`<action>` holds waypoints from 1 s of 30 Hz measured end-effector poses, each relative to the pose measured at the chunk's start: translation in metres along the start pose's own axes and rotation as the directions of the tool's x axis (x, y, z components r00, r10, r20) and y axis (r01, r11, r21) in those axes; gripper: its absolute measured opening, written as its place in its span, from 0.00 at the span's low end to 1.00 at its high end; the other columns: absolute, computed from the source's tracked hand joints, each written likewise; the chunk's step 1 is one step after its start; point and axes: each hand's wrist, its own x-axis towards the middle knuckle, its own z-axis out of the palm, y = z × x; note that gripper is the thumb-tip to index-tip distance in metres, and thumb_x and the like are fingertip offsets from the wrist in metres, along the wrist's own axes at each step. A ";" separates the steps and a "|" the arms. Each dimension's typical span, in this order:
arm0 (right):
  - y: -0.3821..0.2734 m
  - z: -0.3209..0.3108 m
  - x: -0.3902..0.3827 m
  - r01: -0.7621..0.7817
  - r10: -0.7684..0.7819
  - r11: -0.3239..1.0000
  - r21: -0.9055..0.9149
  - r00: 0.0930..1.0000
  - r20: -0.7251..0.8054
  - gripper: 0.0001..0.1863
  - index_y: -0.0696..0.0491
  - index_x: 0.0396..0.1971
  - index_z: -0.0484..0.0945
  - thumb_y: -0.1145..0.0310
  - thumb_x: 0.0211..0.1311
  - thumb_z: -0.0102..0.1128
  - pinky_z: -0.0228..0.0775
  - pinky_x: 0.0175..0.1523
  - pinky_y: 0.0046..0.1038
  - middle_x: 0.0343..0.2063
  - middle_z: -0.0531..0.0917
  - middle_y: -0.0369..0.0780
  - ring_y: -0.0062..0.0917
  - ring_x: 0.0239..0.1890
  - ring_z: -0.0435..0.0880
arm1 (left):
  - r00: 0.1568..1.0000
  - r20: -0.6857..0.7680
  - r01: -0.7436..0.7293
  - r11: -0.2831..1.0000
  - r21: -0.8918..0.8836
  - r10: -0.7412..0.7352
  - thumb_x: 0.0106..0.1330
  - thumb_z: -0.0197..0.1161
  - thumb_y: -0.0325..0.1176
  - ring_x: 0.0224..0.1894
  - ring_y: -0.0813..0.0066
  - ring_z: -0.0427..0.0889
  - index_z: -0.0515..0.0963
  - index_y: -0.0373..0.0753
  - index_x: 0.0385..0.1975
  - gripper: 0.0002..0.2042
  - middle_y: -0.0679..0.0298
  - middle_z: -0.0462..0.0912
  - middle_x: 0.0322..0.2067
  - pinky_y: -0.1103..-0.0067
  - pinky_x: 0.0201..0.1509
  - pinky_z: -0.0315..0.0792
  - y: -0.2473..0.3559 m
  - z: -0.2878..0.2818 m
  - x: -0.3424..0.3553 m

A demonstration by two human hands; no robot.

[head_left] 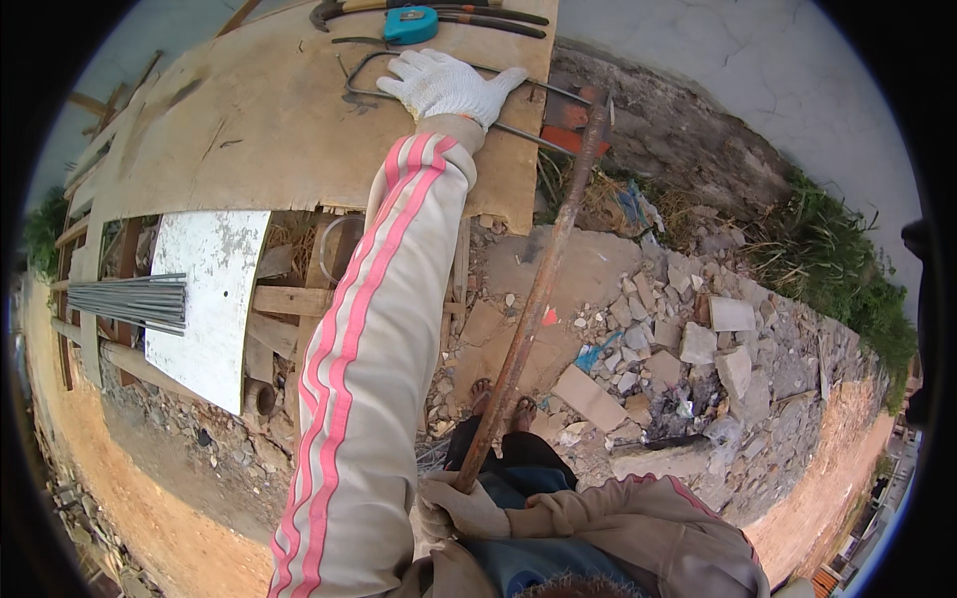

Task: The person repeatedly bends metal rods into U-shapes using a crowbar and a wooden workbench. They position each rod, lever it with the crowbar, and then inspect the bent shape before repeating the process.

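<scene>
My left hand (449,85), in a white knitted glove, lies over a bent steel rod (371,72) on a wooden board, fingers spread and thumb stretched to the right. The rod's two long sides run right beneath the hand toward an orange-red metal piece (568,130) at the board's edge. My gloved right hand (464,505) is wrapped round the lower end of a long rusty metal bar (535,289). That bar slants up and away, its far end beside the orange-red piece; whether they touch I cannot tell.
On the board (269,110) lie a blue tape measure (411,25), a hammer (327,12) and dark-handled tools (493,20). Thin steel rods (130,302) rest on a white panel (204,289) at left. Rubble (698,344) covers the ground at right, below a wall (718,149).
</scene>
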 end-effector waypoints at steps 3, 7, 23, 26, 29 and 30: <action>0.004 0.026 0.034 -0.085 0.090 0.993 -0.082 0.994 0.063 0.17 0.51 0.29 0.75 0.62 0.82 0.60 0.59 0.22 0.26 0.19 0.72 0.32 0.18 0.16 0.67 | 1.000 -0.001 -0.003 1.000 -0.023 0.003 0.54 0.58 0.87 0.78 0.42 0.61 0.65 0.22 0.75 0.67 0.39 0.67 0.74 0.44 0.78 0.50 0.001 -0.002 -0.001; -0.004 0.039 0.053 -0.111 0.130 0.979 -0.169 0.985 0.111 0.15 0.51 0.30 0.76 0.62 0.81 0.61 0.63 0.24 0.26 0.20 0.74 0.32 0.18 0.18 0.70 | 0.996 0.083 0.019 1.000 0.002 -0.019 0.54 0.57 0.88 0.79 0.42 0.59 0.63 0.23 0.76 0.68 0.40 0.64 0.77 0.45 0.78 0.50 0.004 -0.009 0.001; -0.038 -0.063 -0.045 0.250 -0.061 0.756 -0.605 0.947 0.315 0.16 0.54 0.27 0.79 0.62 0.76 0.66 0.65 0.26 0.24 0.20 0.77 0.31 0.15 0.22 0.74 | 0.988 0.145 0.051 0.999 0.003 -0.051 0.54 0.59 0.86 0.76 0.44 0.63 0.66 0.23 0.74 0.66 0.42 0.70 0.72 0.48 0.78 0.51 0.009 -0.027 -0.001; -0.056 -0.060 -0.060 0.316 -0.226 0.717 -0.621 0.948 0.223 0.16 0.55 0.27 0.80 0.63 0.76 0.66 0.65 0.26 0.25 0.19 0.78 0.32 0.16 0.21 0.75 | 0.995 0.084 0.053 0.999 -0.011 -0.052 0.57 0.59 0.83 0.75 0.45 0.64 0.68 0.23 0.73 0.63 0.44 0.71 0.70 0.50 0.78 0.50 0.005 -0.025 -0.002; -0.087 -0.060 -0.085 0.336 -0.323 0.561 -0.757 0.930 0.174 0.14 0.56 0.28 0.80 0.65 0.76 0.66 0.68 0.29 0.25 0.19 0.81 0.34 0.18 0.23 0.78 | 0.995 0.067 0.070 0.997 -0.024 -0.068 0.60 0.62 0.78 0.72 0.48 0.66 0.72 0.26 0.71 0.56 0.46 0.73 0.69 0.52 0.77 0.52 0.002 -0.024 -0.002; -0.096 -0.062 -0.095 0.354 -0.377 0.493 -0.795 0.910 0.171 0.14 0.56 0.28 0.80 0.66 0.75 0.66 0.68 0.30 0.25 0.19 0.81 0.34 0.18 0.23 0.79 | 0.996 0.049 0.074 0.997 -0.033 -0.073 0.60 0.63 0.77 0.72 0.48 0.66 0.73 0.26 0.70 0.55 0.46 0.73 0.68 0.52 0.77 0.52 0.001 -0.024 -0.002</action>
